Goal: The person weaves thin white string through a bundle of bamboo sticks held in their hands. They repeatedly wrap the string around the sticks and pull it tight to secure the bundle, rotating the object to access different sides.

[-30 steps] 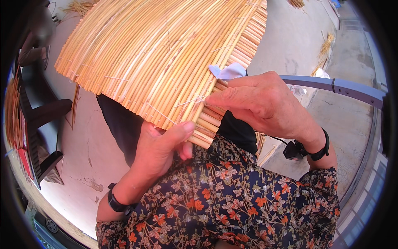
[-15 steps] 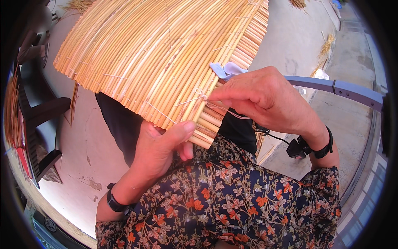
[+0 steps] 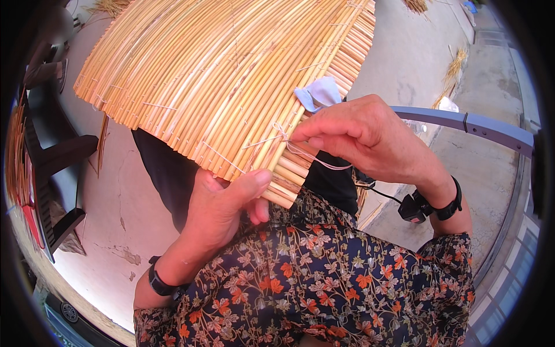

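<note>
A mat of straw-coloured reed stalks point(image 3: 191, 87), stitched with white string, lies across my lap and fans out away from me. My left hand point(image 3: 222, 199) grips its near edge, thumb on top and fingers curled underneath. At the right border, short crosswise stalks point(image 3: 291, 166) show under the long ones. There my right hand point(image 3: 361, 136) pinches at a white string point(image 3: 324, 163), beside a small loop and knot point(image 3: 280, 130) on the stalks. The fingertips partly hide the pinched spot. A pale blue cloth strip point(image 3: 321, 93) stands up just beyond my right knuckles; where it is fastened is hidden.
A blue-grey curved bar point(image 3: 462, 118) runs to the right behind my right wrist. A dark bench-like frame point(image 3: 63, 156) stands at the left, with a person's leg point(image 3: 49, 74) beyond it. Loose straw point(image 3: 455, 69) lies on the concrete floor.
The blue cloth has lifted and spread out. My right hand has shifted very slightly and the trailing string hangs in a wider curve. My left hand keeps its hold in place.
</note>
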`<action>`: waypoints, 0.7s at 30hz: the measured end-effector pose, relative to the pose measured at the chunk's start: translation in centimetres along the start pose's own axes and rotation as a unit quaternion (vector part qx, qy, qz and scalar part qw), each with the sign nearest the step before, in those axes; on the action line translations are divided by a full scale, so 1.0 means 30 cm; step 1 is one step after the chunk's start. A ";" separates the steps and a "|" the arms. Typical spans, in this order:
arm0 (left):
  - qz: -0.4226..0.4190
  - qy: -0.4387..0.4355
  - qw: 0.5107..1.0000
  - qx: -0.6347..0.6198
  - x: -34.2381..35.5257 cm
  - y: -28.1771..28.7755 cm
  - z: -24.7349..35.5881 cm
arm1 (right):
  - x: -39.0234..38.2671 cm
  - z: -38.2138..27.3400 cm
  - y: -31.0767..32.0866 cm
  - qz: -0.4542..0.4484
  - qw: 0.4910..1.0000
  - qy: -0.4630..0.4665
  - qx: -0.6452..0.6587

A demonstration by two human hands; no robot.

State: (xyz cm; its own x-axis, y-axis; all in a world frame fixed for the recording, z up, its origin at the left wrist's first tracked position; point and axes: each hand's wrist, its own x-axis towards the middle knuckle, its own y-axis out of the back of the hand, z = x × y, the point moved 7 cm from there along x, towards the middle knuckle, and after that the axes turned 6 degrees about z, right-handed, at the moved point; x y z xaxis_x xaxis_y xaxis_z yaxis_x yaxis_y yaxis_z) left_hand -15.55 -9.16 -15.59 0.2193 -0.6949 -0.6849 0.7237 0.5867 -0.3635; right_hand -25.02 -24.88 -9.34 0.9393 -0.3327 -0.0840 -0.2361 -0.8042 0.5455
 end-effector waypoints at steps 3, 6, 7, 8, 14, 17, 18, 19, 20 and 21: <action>0.004 0.002 1.000 -0.001 -0.002 -0.001 -0.002 | 0.001 0.006 -0.001 0.000 1.000 -0.002 0.009; 0.002 0.007 1.000 0.002 -0.002 -0.001 -0.002 | 0.000 -0.008 0.007 0.006 1.000 0.016 -0.010; 0.002 0.007 1.000 0.002 -0.002 -0.002 -0.002 | 0.003 -0.015 0.008 0.005 1.000 0.025 -0.015; 0.003 0.006 1.000 0.002 -0.002 -0.002 -0.003 | 0.008 -0.026 0.011 0.004 0.999 0.034 -0.021; 0.009 -0.003 1.000 0.006 -0.005 -0.005 0.005 | 0.037 -0.077 0.026 -0.064 0.989 0.038 -0.130; 0.008 0.001 1.000 0.004 -0.006 -0.001 0.003 | 0.046 -0.092 0.027 -0.072 0.986 0.032 -0.149; 0.010 -0.001 1.000 0.001 -0.006 -0.002 0.004 | 0.048 -0.098 0.028 -0.072 0.985 0.031 -0.154; 0.010 -0.002 1.000 -0.002 -0.006 -0.005 0.004 | 0.052 -0.113 0.027 -0.074 0.981 0.041 -0.174; 0.011 -0.002 1.000 -0.005 -0.006 -0.007 0.005 | 0.056 -0.131 0.026 -0.076 0.977 0.051 -0.193; 0.010 -0.001 1.000 -0.004 -0.006 -0.008 0.006 | 0.062 -0.146 0.024 -0.078 0.972 0.062 -0.213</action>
State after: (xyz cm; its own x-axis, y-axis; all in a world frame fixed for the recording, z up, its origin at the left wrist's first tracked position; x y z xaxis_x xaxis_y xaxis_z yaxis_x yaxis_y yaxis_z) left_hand -15.66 -9.25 -15.27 0.2346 -0.6842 -0.6905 0.7140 0.6033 -0.3552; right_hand -22.36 -23.91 -5.45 0.9843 -0.1405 -0.1065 0.0108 -0.5552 0.8317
